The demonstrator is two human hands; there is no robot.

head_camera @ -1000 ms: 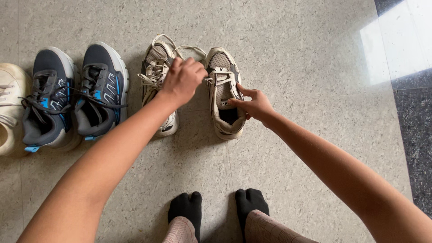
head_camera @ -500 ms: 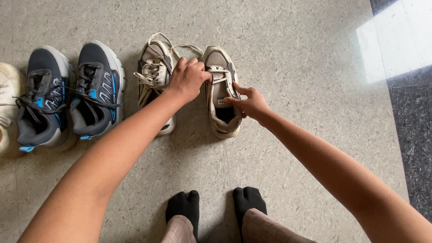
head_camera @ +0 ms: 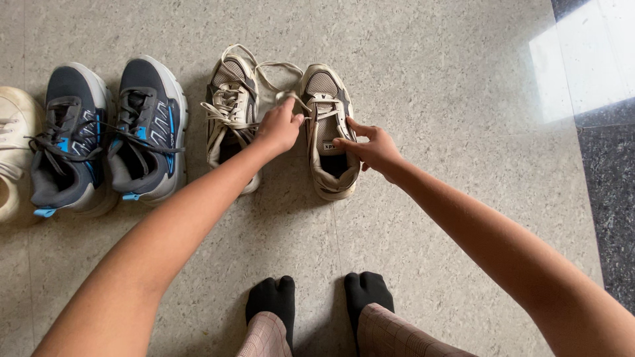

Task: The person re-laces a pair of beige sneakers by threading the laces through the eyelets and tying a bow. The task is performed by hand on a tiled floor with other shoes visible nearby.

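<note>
Two worn beige sneakers stand side by side on the floor. My left hand [head_camera: 278, 127] is between them, fingers pinched on a white lace [head_camera: 288, 96] of the right beige sneaker [head_camera: 329, 125]. My right hand [head_camera: 374, 148] grips that sneaker's tongue and opening from the right side. The left beige sneaker [head_camera: 230, 106] sits just left of my left hand, its laces loose and trailing toward the other shoe.
A pair of dark grey and blue sneakers [head_camera: 106, 135] stands to the left, and a cream shoe [head_camera: 13, 149] is cut off at the left edge. My feet in black split-toe socks [head_camera: 317, 305] are at the bottom. Speckled grey floor [head_camera: 463, 79] with a dark border at right.
My left hand has drawn back toward me and now pulls the lace up from the right beige sneaker. My right hand stays on the tongue.
</note>
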